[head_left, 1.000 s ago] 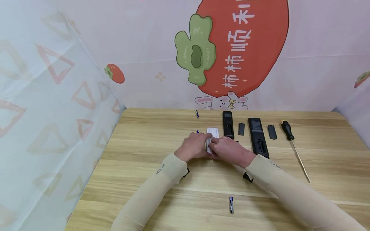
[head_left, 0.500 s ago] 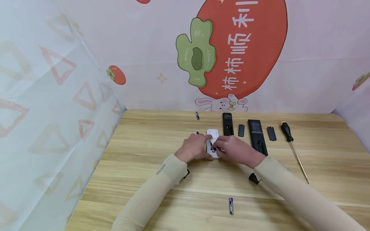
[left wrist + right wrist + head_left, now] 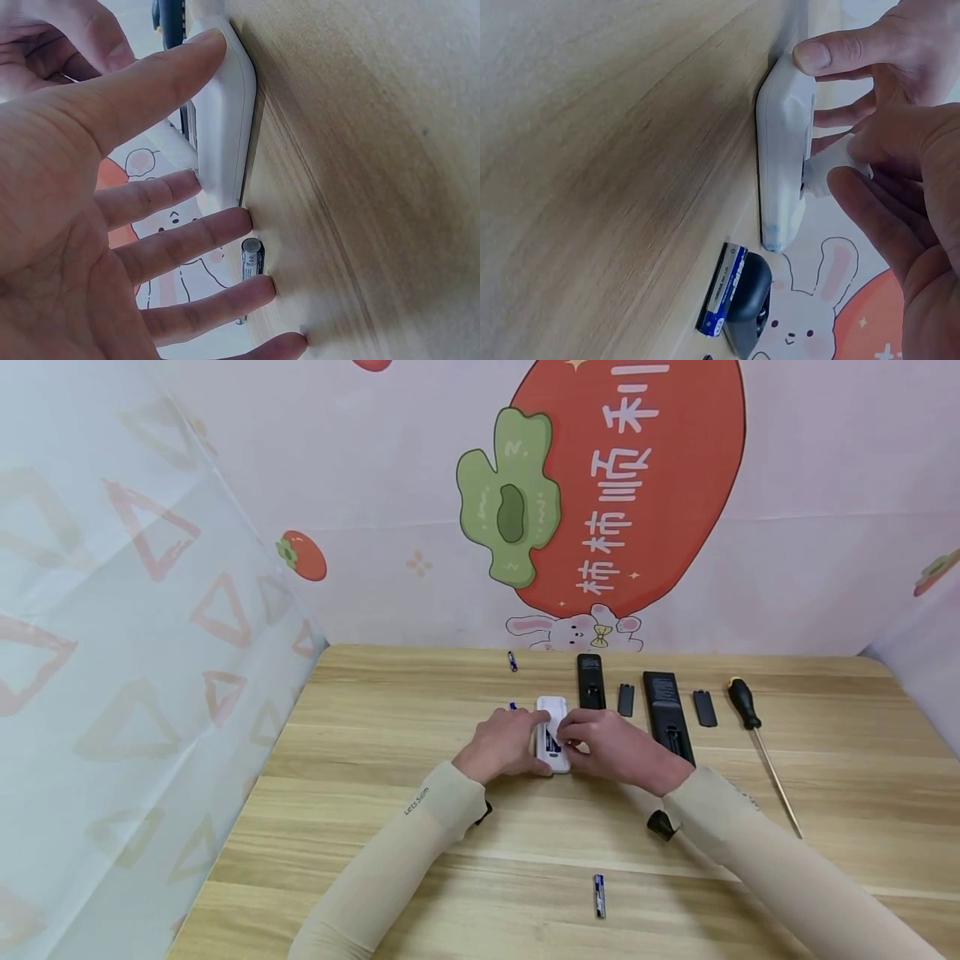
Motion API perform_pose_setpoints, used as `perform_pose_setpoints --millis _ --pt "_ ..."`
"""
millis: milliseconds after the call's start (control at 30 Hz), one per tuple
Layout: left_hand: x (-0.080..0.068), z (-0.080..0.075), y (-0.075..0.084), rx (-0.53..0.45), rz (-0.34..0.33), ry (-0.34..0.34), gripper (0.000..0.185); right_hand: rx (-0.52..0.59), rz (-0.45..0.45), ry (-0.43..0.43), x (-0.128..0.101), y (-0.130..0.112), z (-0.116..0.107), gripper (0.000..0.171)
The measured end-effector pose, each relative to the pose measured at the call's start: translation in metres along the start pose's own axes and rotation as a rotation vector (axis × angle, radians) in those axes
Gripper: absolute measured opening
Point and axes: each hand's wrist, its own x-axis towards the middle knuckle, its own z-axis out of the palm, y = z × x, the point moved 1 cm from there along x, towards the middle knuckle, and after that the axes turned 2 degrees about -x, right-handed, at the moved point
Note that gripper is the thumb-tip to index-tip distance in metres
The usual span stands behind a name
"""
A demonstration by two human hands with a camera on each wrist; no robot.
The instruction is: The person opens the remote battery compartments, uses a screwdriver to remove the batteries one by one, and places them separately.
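A white remote control [image 3: 553, 704] lies face down on the table, with its battery compartment exposed. Inside the compartment shows a dark blue battery [image 3: 552, 743]. My left hand [image 3: 506, 742] is at the remote's left side; in the left wrist view its fingers are straight and spread, with the thumb over the near end of the remote [image 3: 225, 127]. My right hand [image 3: 611, 743] is on the other side. Between thumb and index finger it pinches a small white battery cover [image 3: 827, 165], whose edge is right at the compartment; in the head view the fingers mostly hide it.
Behind and to the right lie two black remotes [image 3: 591, 677] [image 3: 663, 693], two black covers [image 3: 626, 699] [image 3: 705, 707] and a screwdriver [image 3: 742, 702]. Loose batteries [image 3: 512, 661] [image 3: 599, 896] lie around, including one [image 3: 724, 289] beside a black remote. Printed cloth [image 3: 412, 485] stands behind the table.
The right hand has shifted slightly right and the white cover has come away from over the compartment, uncovering the blue battery. The left hand has stayed in place on the remote.
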Motion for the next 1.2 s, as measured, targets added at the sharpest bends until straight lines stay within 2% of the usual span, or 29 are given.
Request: perform_pose_setpoints --millis 267,600,867,1200 --pt "0.0 -0.001 -0.001 -0.002 -0.003 -0.007 0.082 0.052 -0.031 0.02 -0.004 0.002 -0.012 0.015" --pt "0.001 -0.001 -0.002 -0.011 0.005 -0.002 0.084 0.031 0.104 0.068 0.013 0.02 -0.042 0.011" --pt "0.0 0.0 -0.001 -0.011 0.011 0.014 0.083 -0.053 0.197 0.07 0.041 0.038 -0.033 0.012" --pt "0.001 0.0 0.0 -0.005 0.009 0.02 0.083 -0.084 0.316 -0.024 0.068 0.059 -0.014 0.016"
